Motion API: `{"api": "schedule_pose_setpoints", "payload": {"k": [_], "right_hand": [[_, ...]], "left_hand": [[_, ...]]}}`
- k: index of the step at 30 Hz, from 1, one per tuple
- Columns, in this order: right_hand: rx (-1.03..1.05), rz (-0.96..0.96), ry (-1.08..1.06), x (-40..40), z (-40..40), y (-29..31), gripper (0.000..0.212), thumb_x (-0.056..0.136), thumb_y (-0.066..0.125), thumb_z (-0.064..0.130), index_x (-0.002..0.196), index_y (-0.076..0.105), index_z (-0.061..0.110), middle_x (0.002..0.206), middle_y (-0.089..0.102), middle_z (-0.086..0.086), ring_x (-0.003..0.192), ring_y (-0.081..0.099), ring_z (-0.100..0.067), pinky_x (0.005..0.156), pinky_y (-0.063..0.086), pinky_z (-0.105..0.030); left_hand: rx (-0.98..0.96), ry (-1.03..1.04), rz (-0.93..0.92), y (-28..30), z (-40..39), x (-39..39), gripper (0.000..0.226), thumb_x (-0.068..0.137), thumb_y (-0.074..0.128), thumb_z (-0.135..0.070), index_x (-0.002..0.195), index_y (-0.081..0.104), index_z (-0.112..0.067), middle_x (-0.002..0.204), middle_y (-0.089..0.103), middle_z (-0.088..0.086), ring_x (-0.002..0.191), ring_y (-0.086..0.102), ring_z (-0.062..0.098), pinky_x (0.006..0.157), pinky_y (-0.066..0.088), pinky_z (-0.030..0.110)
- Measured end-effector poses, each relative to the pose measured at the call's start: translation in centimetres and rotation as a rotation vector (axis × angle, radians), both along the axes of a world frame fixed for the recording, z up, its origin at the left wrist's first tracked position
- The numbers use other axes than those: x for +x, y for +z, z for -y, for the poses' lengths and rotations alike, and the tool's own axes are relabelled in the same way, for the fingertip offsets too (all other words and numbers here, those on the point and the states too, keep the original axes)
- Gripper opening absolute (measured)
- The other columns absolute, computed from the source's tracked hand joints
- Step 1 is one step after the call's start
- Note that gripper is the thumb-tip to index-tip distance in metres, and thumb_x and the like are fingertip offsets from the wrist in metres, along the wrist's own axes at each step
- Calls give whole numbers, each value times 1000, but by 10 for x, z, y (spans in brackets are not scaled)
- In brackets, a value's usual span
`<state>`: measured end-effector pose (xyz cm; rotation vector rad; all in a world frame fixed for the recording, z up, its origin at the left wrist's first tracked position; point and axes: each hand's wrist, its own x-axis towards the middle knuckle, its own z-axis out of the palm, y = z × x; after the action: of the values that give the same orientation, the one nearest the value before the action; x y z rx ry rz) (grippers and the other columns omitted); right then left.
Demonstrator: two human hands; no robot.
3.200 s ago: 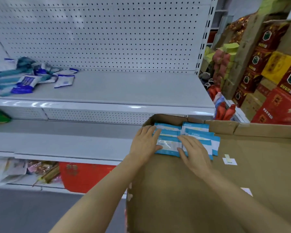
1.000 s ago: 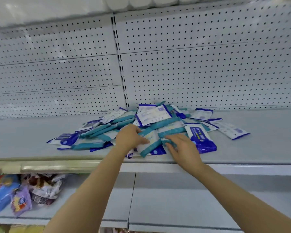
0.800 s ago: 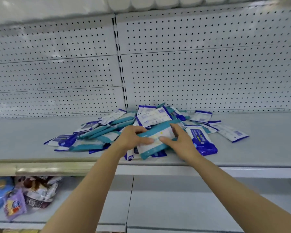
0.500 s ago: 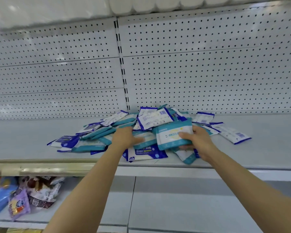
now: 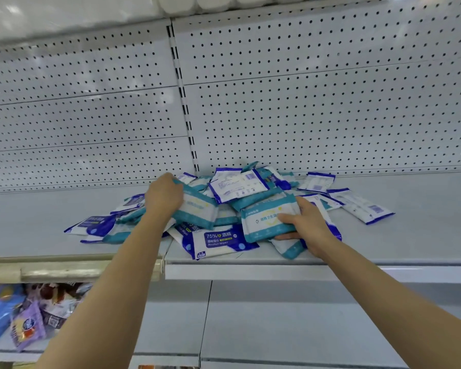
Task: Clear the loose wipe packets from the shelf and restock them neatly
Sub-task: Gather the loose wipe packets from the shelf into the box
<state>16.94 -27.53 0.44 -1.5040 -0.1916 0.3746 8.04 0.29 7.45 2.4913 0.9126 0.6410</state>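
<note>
Your right hand (image 5: 308, 225) has a teal-edged packet (image 5: 268, 220) pinched at its right end: thumb across the printed face, fingers curled underneath, packet lifted a bit off the heap. Your left hand (image 5: 163, 197) is curled over the left end of a second teal packet (image 5: 197, 209), which is still in the pile (image 5: 224, 209).

The pile sits on the shelf (image 5: 383, 235), mid-scene, running from the pegboard (image 5: 317, 115) at the far side almost to the near lip. A few stragglers lie to the right, e.g. a white-and-blue packet (image 5: 361, 206) lying flat, clear of the heap.

Handling, my read:
- Soft flow-wrap pouches, light, floppy; they'll sag if held by one end.
- Film looks glossy, so likely slippery, and a stack will shear sideways (squeeze from both short ends, not top and bottom).
- Grab by the crimped end seams or pinch across the flat faces. Not fragile, but don't catch the resealable flap.

Orientation:
- The right-hand packet's long axis runs left-right, tilted slightly up to the right, print facing you.
- The left-hand one slopes down to the right, face up.
- The blue "Alcohol Wipes" pack (image 5: 218, 239) at the near edge lies left-right too, label readable, its near corner right at the shelf lip.
- The rest point every way; there's no common axis.
</note>
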Motion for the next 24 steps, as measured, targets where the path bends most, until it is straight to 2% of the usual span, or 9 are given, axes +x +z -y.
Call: {"api": "schedule_pose_setpoints", "payload": {"k": [4, 8, 10, 12, 13, 15, 17, 21, 24], "right_hand": [[15, -51, -17, 4, -4, -1, 58, 89, 65, 2, 140, 44, 17, 126, 58, -11, 86, 72, -28, 58, 60, -40], [89, -189, 0, -1, -7, 7, 44, 94, 58, 4, 134, 47, 17, 125, 59, -15, 87, 72, -32, 64, 60, -47], [203, -281, 4, -4, -8, 13, 18, 99, 52, 19, 117, 56, 17, 121, 63, -17, 92, 68, -34, 69, 58, -53], [254, -336, 27, -4, -4, 16, 31, 94, 57, 45, 111, 61, 18, 111, 69, -15, 92, 69, -35, 73, 57, -56], [221, -302, 52, -3, -3, 15, 37, 90, 63, 46, 113, 62, 18, 107, 72, -13, 92, 70, -34, 74, 57, -55], [127, -176, 54, -2, -1, 10, 42, 82, 77, 20, 119, 60, 13, 109, 72, -12, 93, 71, -30, 76, 59, -49], [72, -115, -33, 4, 5, 4, 49, 74, 78, -1, 118, 60, 10, 112, 71, -10, 94, 70, -27, 79, 59, -44], [190, -145, -154, 19, 37, 4, 34, 75, 73, -9, 105, 64, 5, 107, 70, -13, 87, 69, -26, 80, 58, -44], [225, -171, -202, 31, 67, 2, 24, 78, 69, -9, 96, 64, 7, 106, 69, -16, 86, 67, -28, 78, 58, -45]], "left_hand": [[-167, -25, 246, 16, 12, -11, 21, 102, 39, -16, 116, 49, -5, 100, 57, 15, 83, 51, 27, 69, 43, 37], [-238, -115, 304, 10, 57, -1, 18, 101, 41, -17, 115, 48, -8, 102, 57, 14, 78, 51, 24, 63, 39, 33], [-229, -160, 235, -2, 89, 10, 23, 103, 40, -16, 122, 46, -6, 96, 55, 13, 75, 48, 22, 62, 33, 33], [-257, -177, 182, -19, 118, 21, 23, 104, 40, -17, 124, 44, -6, 93, 55, 14, 69, 46, 19, 61, 32, 31], [-282, -192, 172, -26, 131, 26, 23, 103, 41, -18, 123, 45, -7, 96, 58, 16, 71, 47, 21, 63, 33, 31], [-324, -252, 204, -39, 147, 33, 22, 103, 43, -22, 120, 49, -10, 101, 62, 13, 78, 51, 22, 66, 34, 29], [-346, -307, 293, -49, 155, 32, 19, 102, 45, -28, 114, 52, -15, 100, 65, 5, 83, 57, 20, 67, 37, 29], [-62, -370, 366, -80, 157, 22, 19, 99, 51, -32, 114, 56, -21, 111, 63, -2, 101, 58, 16, 81, 52, 37], [183, -468, 179, -96, 169, 19, 33, 99, 51, -39, 126, 61, -22, 126, 62, 1, 120, 52, 20, 93, 46, 36]]}}
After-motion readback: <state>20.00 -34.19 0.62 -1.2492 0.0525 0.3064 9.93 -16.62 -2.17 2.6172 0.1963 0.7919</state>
